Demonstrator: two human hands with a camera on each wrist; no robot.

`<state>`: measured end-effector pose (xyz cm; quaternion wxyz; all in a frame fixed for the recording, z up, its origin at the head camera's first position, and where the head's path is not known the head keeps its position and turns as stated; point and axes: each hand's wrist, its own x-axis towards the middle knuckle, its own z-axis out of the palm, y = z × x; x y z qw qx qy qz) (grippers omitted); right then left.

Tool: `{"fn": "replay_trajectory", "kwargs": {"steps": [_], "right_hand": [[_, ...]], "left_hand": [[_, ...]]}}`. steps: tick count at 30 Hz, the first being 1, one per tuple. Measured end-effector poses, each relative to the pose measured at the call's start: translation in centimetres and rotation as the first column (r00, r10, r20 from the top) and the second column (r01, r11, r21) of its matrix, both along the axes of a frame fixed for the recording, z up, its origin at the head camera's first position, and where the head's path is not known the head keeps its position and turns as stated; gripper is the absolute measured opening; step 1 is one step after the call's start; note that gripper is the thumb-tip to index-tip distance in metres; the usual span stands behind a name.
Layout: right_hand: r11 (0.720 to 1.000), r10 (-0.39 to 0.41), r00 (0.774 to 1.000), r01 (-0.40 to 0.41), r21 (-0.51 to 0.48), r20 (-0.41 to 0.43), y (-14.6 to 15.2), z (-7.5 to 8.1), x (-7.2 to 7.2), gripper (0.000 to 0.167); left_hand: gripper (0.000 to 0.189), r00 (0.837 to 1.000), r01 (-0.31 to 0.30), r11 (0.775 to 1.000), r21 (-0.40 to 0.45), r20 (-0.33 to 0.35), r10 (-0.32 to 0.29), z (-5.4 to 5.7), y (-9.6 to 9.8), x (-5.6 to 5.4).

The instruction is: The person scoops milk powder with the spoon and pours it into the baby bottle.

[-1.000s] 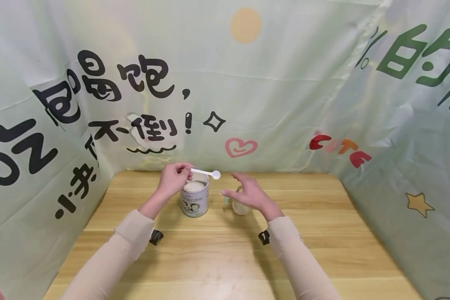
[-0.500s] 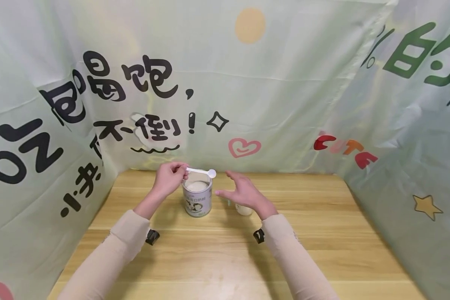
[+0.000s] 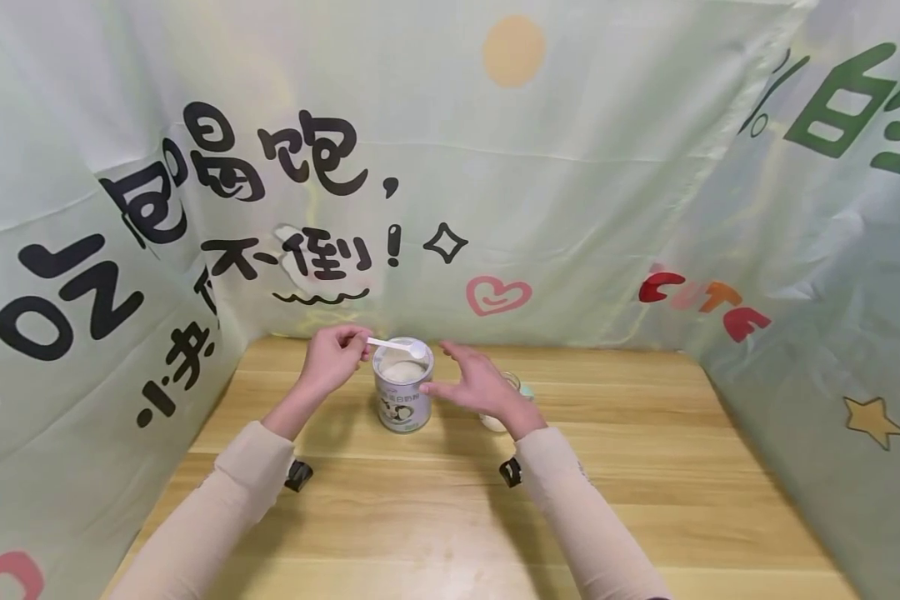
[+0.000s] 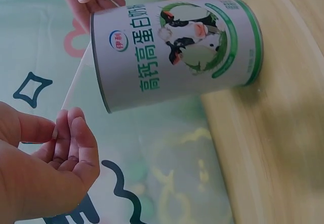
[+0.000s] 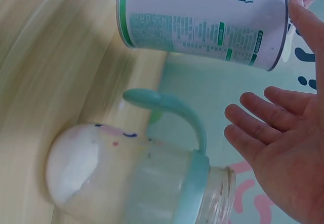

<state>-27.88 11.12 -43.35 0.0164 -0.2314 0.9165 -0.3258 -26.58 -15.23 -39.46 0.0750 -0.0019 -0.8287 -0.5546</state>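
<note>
A white scoop (image 3: 396,346) is pinched by its handle end in my left hand (image 3: 332,360). Its bowl lies over the open mouth of a milk powder can (image 3: 403,410), which stands upright with pale powder inside. On the can's right side, my right hand (image 3: 474,385) holds its fingers extended and spread, its thumb near the rim; I cannot tell whether it touches. Partly hidden behind that hand stands a clear bottle (image 5: 159,178) with a teal handle and collar. White powder lies in its bottom, and its mouth is uncovered in the right wrist view.
The wooden table (image 3: 435,508) carries the can and bottle near its back edge. Printed cloth (image 3: 570,208) hangs behind it and along both sides.
My left hand has drawn left, bringing the scoop's bowl from right of the can to over its mouth. My right hand has moved left from the bottle to the can's side.
</note>
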Motion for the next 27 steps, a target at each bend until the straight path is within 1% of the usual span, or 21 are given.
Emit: {"fn": "replay_trajectory", "kwargs": {"steps": [4,8,12,19,24,27], "right_hand": [[1.000,0.004,1.000,-0.004,0.001,-0.005,-0.5,0.1,-0.1,0.096],[1.000,0.018,1.000,-0.018,0.002,-0.014,-1.1,0.1,-0.2,0.095],[1.000,0.030,0.999,-0.030,0.007,-0.020,-1.5,0.1,-0.3,0.094],[1.000,0.030,0.999,-0.030,0.008,-0.025,-1.7,0.0,-0.4,0.095],[1.000,0.028,0.999,-0.027,0.008,-0.022,-1.9,-0.1,-0.5,0.095],[1.000,0.029,0.999,-0.029,0.012,-0.018,-2.0,-0.1,-0.5,0.095]], "left_hand": [[0.024,1.000,-0.003,1.000,-0.003,-0.002,0.003,0.0,-0.4,0.1],[0.025,1.000,-0.010,1.000,-0.026,-0.015,0.010,0.0,-0.8,0.2],[0.025,1.000,-0.022,0.999,-0.039,-0.010,0.022,0.0,-1.0,0.3],[0.023,1.000,-0.005,0.999,-0.050,-0.015,0.004,-0.3,-1.1,0.5],[0.024,0.999,0.019,0.993,-0.120,-0.036,-0.024,-0.6,-1.0,0.5],[0.024,0.998,0.029,0.982,-0.188,-0.057,-0.041,-0.8,-0.9,0.6]]}}
